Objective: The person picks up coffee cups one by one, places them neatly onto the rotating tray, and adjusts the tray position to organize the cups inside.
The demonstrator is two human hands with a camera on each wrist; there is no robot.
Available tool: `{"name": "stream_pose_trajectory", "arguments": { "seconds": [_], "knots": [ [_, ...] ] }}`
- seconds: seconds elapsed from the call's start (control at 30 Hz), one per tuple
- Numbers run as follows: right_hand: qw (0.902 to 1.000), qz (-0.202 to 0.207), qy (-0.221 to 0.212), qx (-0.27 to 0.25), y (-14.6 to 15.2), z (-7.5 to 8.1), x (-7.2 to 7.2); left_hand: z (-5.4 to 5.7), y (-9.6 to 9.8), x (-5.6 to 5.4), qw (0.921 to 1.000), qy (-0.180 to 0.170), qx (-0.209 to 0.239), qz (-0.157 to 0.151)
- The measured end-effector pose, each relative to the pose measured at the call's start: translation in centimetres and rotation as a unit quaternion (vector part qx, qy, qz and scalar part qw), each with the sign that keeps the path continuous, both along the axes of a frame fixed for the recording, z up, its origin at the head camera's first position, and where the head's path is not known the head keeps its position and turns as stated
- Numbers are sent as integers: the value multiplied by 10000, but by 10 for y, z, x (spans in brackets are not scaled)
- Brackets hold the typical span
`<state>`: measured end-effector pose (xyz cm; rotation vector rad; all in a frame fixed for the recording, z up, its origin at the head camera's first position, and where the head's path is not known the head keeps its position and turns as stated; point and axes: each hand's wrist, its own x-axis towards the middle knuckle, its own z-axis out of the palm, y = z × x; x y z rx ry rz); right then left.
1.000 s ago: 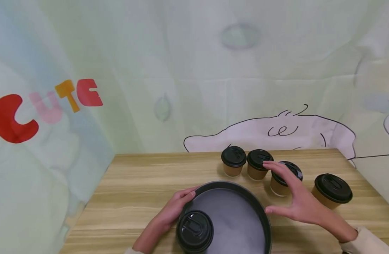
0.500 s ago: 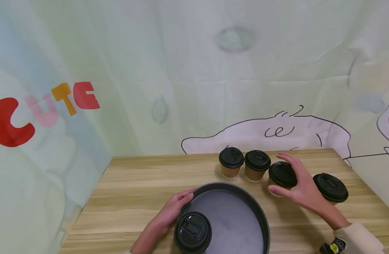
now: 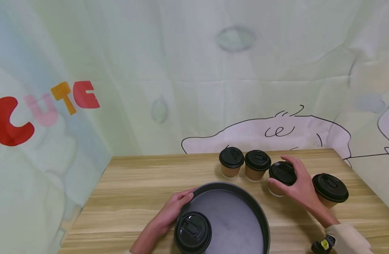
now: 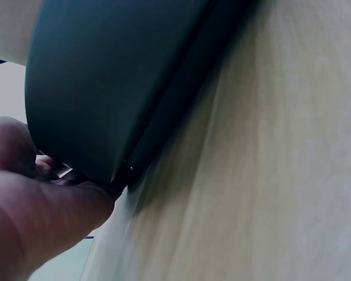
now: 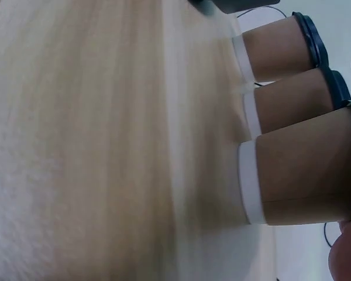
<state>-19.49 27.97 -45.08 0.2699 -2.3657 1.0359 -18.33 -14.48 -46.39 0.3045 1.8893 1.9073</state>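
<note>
My left hand [image 3: 173, 212] grips the rim of a round dark tray [image 3: 265, 225] from the left side, thumb over the edge. On the tray's left part stands a cup with a black lid [image 3: 193, 231]. In the left wrist view the tray's outer wall [image 4: 99, 88] slants over the wood. My right hand [image 3: 297, 187] curves round a brown paper coffee cup [image 3: 276, 190] with a black lid, thumb at the near left side and fingers behind it. The cup's white base [image 5: 251, 184] is at the table surface in the right wrist view.
Left of the held cup stand two more lidded paper cups, one paper cup [image 3: 255, 173] close by and another paper cup [image 3: 230, 169] beyond. A further lidded cup [image 3: 330, 188] stands right of my wrist. The wooden table [image 3: 143, 176] meets a printed curtain [image 3: 143, 70] at its back.
My right hand has moved to the third cup, its thumb and fingers now closer round the lid. The left hand stays on the tray rim.
</note>
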Motion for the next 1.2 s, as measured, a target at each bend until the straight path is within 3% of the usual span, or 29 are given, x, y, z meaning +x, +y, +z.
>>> {"name": "stream_pose_trajectory", "arguments": {
  "seconds": [0.33,0.57,1.2],
  "knots": [
    [9983,-474,-146,-322,-1,-16,0,0,0,-1,9999,17,-118,0],
    [9936,-711,-475,-743,-1,-24,0,0,0,-1,9998,-7,-211,1],
    [9862,-821,-431,-1369,-6,-28,1,2,2,2,9992,165,-321,174]
  ]
}}
